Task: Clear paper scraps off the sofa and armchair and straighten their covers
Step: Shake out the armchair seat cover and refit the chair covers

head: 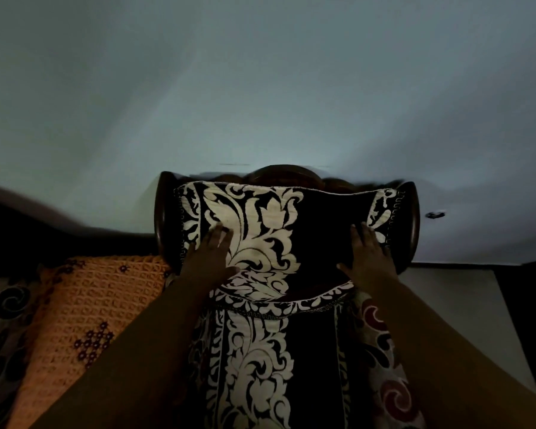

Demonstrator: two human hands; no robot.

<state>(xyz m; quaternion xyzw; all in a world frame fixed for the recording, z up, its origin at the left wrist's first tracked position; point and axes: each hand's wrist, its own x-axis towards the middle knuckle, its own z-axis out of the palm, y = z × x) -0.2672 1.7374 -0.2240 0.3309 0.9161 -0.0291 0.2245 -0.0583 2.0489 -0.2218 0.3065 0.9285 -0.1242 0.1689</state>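
Dark floral cover [270, 230] drapes the armchair back [161, 218], frame centre; left hand [211, 258] and right hand [369, 255] press it, fingers straight.

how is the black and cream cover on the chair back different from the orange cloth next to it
The black-and-cream floral cover carries large leaf scrolls; the orange cloth has a waffle-like texture with small dark flower motifs. The cover hangs over the wooden chair back with the left hand and right hand flat on it; the orange cloth lies untouched to the left. Both are patterned furniture coverings.
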